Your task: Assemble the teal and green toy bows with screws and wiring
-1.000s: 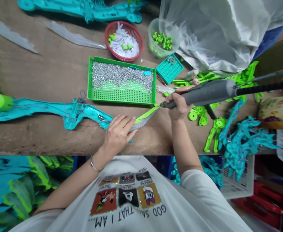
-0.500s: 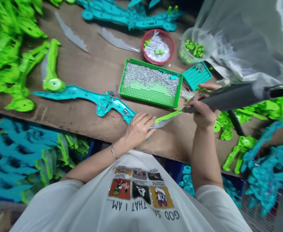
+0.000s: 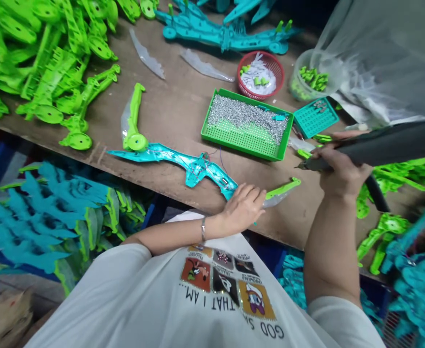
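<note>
Bow of blue plastic (image 3: 197, 175) is being held down in front of the green tray (image 3: 243, 147), slanting longways toward lower right. Its right end is being hidden by the left hand (image 3: 244, 208), fingers flat, close together. A gray tool (image 3: 389, 145), partly cut off, is being gripped by the right hand (image 3: 345, 176), fingers curled.

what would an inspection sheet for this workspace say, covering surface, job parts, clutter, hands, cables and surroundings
Surface: brown workbench, crowded at both sides
Job's things: turquoise bow frame, wired side up; lime-green limb with translucent blade at its right end
Clutter: heaped lime-green parts, green tray of small silvery screws, red basket, clear tub
Hands: left hand lies over the frame's right end; right hand grips a grey power screwdriver, its tip off the limb
Cables: thin wires on the frame; tool cord, nothing seen
Surroundings: turquoise parts stacked below the bench at left; pale plastic sheeting at right
</note>
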`<control>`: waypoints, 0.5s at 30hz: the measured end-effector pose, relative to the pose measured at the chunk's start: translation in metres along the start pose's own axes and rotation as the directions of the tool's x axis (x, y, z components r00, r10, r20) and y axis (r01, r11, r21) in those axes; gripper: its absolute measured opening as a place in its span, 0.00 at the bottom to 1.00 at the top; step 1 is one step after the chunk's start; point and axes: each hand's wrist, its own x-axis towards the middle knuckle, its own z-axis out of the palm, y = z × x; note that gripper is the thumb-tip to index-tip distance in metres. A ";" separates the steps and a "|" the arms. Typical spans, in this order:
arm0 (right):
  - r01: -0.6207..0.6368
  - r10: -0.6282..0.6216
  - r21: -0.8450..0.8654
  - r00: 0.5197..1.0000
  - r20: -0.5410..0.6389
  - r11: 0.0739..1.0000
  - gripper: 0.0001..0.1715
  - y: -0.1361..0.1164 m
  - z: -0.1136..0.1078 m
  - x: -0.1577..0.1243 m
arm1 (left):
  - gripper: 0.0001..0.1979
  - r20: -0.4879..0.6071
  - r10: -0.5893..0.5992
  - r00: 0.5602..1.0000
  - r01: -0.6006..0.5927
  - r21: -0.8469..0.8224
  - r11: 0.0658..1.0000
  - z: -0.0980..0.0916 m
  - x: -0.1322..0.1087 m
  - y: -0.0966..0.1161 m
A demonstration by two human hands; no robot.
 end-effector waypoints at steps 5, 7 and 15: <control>-0.041 0.033 -0.113 0.997 -0.075 0.993 0.22 0.005 0.018 -0.004 | 0.21 -0.122 0.110 0.986 -0.110 0.006 0.994 -0.004 -0.003 0.022; -0.039 0.024 -0.138 0.994 -0.109 0.990 0.23 0.004 0.021 -0.004 | 0.14 -0.189 0.158 0.969 -0.157 0.022 0.987 -0.024 -0.005 0.012; 0.031 -0.054 -0.123 0.982 -0.182 0.992 0.36 0.005 0.022 -0.019 | 0.13 -0.146 -0.415 0.898 0.436 0.180 0.882 -0.114 0.004 -0.113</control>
